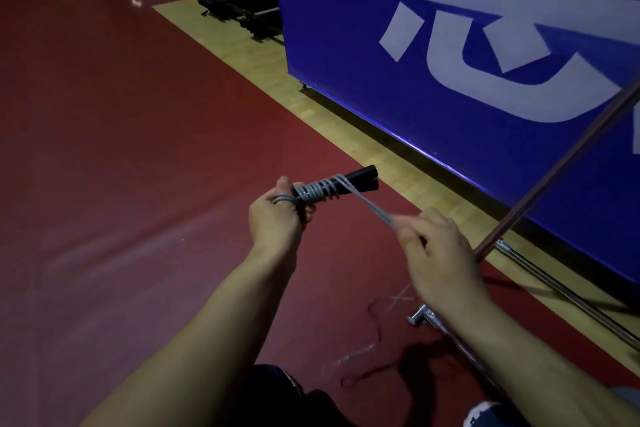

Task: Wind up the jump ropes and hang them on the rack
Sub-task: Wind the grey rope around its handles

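At center frame, the left hand (277,215) grips two black handles (360,178) held together and wound with grey rope (320,191). To its right, the right hand (436,250) pinches the rope's taut free end over a red floor (121,149).

both forearms are bare right up to the bottom edge of the shot — no sleeves, no watch, no rings on the left hand (277,218) or the right hand (440,253). low down there's dark, navy-ish clothing (273,392) on the legs, and a shoe (485,414) with white trim — it's blurry.
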Available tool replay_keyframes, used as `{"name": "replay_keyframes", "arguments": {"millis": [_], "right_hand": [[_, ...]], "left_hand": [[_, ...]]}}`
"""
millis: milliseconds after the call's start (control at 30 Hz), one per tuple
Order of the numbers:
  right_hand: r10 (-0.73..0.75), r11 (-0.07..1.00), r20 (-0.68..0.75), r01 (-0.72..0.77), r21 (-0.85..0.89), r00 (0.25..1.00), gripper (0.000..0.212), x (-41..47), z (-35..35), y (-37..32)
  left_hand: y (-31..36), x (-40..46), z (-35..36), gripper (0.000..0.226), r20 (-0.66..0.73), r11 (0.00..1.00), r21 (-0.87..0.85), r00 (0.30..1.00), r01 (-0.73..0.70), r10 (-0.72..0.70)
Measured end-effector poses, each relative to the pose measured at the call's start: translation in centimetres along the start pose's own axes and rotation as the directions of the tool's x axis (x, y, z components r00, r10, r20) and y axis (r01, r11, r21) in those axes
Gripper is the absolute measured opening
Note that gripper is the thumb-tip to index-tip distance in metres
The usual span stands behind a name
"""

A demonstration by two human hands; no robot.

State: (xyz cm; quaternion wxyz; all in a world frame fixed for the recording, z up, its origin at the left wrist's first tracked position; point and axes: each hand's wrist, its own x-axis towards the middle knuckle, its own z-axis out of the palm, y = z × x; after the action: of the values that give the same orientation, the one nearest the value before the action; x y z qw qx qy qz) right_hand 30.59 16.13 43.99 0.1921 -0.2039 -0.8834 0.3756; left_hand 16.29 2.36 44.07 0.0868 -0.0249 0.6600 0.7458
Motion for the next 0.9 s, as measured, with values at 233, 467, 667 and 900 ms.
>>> {"name": "replay_keyframes", "arguments": {"millis": [233, 467, 667, 900], "right_hand": [[0.297, 0.950, 0.244, -0.261, -0.171, 0.923, 0.024, 1.3, 2.6, 1.2], [0.310, 0.869, -0.081, -0.248, 0.429, 0.947, 0.030, 2.9, 0.4, 0.7], [-0.204, 0.977, -0.129, 0.209, 0.028, 0.971, 0.044, -0.1, -0.1, -0.8], [-0.024, 0.955, 0.123, 0.059, -0.289, 0.992, 0.022, 0.9, 2.7, 1.8]], "left_hand": [[0.6, -2.8, 0.8, 0.040, 0.320, 0.992, -0.016, 0.940, -0.121, 0.120], [0.1, -1.3, 0.2, 0.038, 0.111, 0.999, -0.003, 0.992, 0.052, -0.052], [0.8, -0.4, 0.1, 0.034, 0.014, 0.968, -0.201, 0.989, 0.148, -0.148], [1.2, -2.1, 0.7, 0.037, 0.284, 0.979, -0.133, 0.952, 0.154, -0.112]]}}
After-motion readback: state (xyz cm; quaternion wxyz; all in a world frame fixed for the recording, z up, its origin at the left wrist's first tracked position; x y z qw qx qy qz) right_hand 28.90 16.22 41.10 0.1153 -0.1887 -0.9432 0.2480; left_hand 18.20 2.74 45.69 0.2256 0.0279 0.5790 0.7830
